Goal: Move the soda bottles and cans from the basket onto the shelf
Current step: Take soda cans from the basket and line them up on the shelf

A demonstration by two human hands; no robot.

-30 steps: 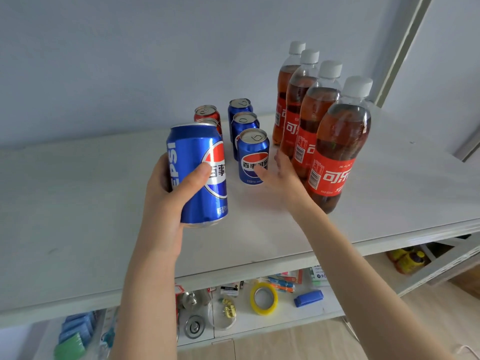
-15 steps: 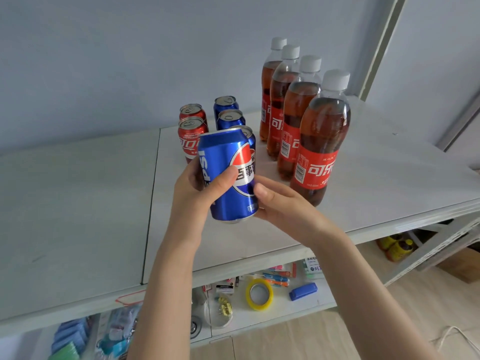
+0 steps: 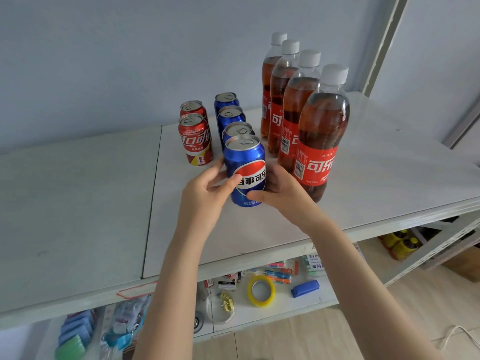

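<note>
The left stretch of the white shelf point(image 3: 78, 203) is lying bare, and the drinks are gathering on its right half, sorted by kind into files running back toward the wall. Two red cans point(image 3: 194, 140) are standing upright one behind the other, the front label facing out, making the leftmost file. Just right of them the left hand point(image 3: 205, 196) is wrapping the blue can point(image 3: 245, 170). Its fingers point(image 3: 214, 170) are curling round the can's left side and the thumb is pressing on the label, so the hand is clamping it firmly. The can is being held upright with its logo forward, at the front of the file of three blue cans point(image 3: 231, 116) and very close to the one behind it. This looks like lining it up as the fourth in that file, so that each kind is sitting together. Whether its base is resting on the shelf I cannot tell. The right hand point(image 3: 281, 192) is gripping the same can from the other side, fingers closing round its right flank and thumb low on the front. It is probably steadying and squaring the can rather than bearing weight, and holding it clear of the nearest bottle just beside it. Farthest right, four bottles point(image 3: 322, 141) of cola are standing in their own file, the tall ones set apart from the short cans so that neither is hiding the other. The basket is not showing in this view.
</note>
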